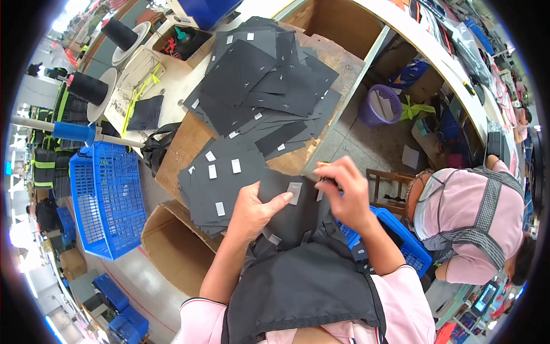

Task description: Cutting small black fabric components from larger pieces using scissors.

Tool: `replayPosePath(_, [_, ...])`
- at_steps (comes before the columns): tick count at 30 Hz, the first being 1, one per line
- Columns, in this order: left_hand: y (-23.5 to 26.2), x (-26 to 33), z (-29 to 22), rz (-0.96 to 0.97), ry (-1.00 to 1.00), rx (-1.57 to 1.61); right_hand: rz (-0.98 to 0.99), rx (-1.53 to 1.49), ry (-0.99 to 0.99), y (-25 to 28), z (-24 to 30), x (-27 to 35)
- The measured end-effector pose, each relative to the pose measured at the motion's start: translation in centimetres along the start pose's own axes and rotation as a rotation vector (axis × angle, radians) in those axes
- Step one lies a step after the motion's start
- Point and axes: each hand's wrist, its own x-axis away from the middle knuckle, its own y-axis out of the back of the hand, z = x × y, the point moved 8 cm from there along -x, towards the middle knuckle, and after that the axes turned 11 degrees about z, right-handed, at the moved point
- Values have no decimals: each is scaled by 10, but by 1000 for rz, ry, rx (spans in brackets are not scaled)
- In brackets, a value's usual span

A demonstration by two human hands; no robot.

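Left hand (252, 209) has its grip pressed flat on a black fabric piece (289, 215), thumb pinning it near a small white tag (294, 192). Right hand (346, 192) is pinched shut on that same piece's top edge; it lies half over the front of the wooden surface (183, 152). Just left sits a stack of black pieces (220, 180), with a bigger pile (263, 80) further back. Blue crate (106, 200) off to the left, and a cardboard box (172, 243) sits below the surface.
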Motion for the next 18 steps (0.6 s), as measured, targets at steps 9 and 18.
replayPosePath(9, [18,-7,14,-87,-81,-194,640,-272,-125,-28,-36,-10])
replayPosePath(18, [12,-8,24,26,88,93,18,183,-197,-18,-10,2])
